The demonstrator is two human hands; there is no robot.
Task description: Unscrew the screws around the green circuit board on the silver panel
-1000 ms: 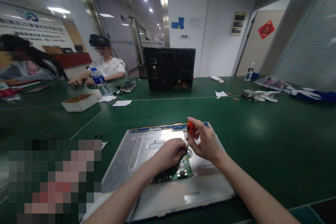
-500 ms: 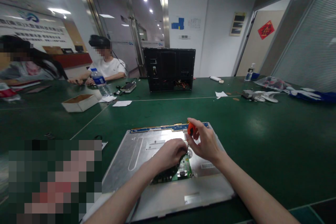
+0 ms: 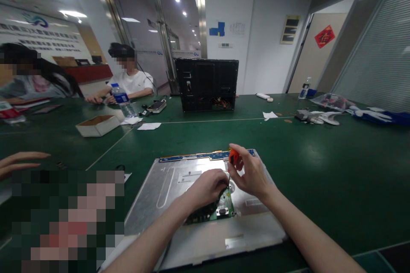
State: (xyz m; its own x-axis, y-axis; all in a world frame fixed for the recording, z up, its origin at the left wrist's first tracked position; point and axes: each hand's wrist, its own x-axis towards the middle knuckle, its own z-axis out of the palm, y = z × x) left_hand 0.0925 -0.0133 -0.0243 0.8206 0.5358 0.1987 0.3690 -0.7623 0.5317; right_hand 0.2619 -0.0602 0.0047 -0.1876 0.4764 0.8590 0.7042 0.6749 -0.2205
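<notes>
In my right hand (image 3: 253, 175) is a screwdriver (image 3: 234, 157) with an orange and black handle, held upright between thumb and fingers. Its thin shaft points down at a green circuit board (image 3: 227, 204). The board sits on the silver metal back of a display panel (image 3: 166, 183), which lies flat and carries a blue strip board (image 3: 188, 158) along its far edge. My left hand (image 3: 211, 184) is closed beside the screwdriver's tip, over the board. Its curled fingertips hide the tip and whatever they pinch.
A black monitor housing (image 3: 208, 81) stands upright behind the panel. Left of it are an open carton (image 3: 98, 127), a water bottle (image 3: 121, 99) and paper (image 3: 149, 126). White gloves (image 3: 320, 117) lie at right. Another person's hand (image 3: 22, 162) reaches in at left; two people sit beyond.
Another person's hand has come into view at the left edge. The screwdriver handle looks slightly turned in my right hand; my left hand stays in place.
</notes>
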